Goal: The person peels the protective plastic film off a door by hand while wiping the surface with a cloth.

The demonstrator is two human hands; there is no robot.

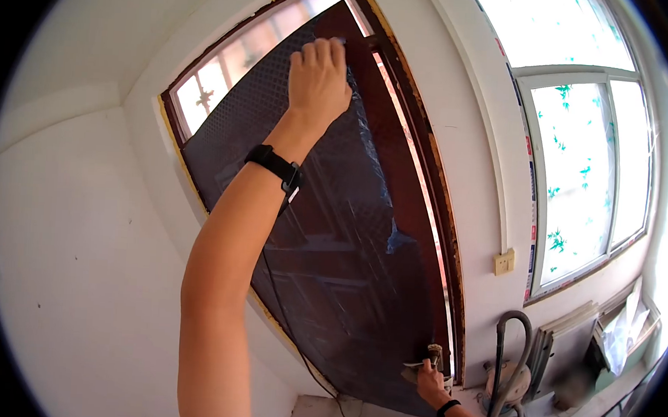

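A dark red-brown door [413, 288] stands ajar in front of me, with a bright gap along its right side. Thin bluish protective film [304, 207] covers most of its face, and the film's right edge is crumpled and loose. My left hand [319, 79], raised near the top of the door, is closed with curled fingers at the upper end of that film edge. Low on the right, my right hand [431, 381] is closed around the door handle [435, 354]; its fingers are partly hidden. A black watch [276, 168] is on my left wrist and a black band [448, 408] on my right.
The brown door frame [428, 149] surrounds the door. To the right are a window [574, 176] and a wall socket [503, 261]. A vacuum cleaner [510, 376] with a hose and stacked panels [561, 337] stand on the floor. A dark cable [304, 354] hangs by the door.
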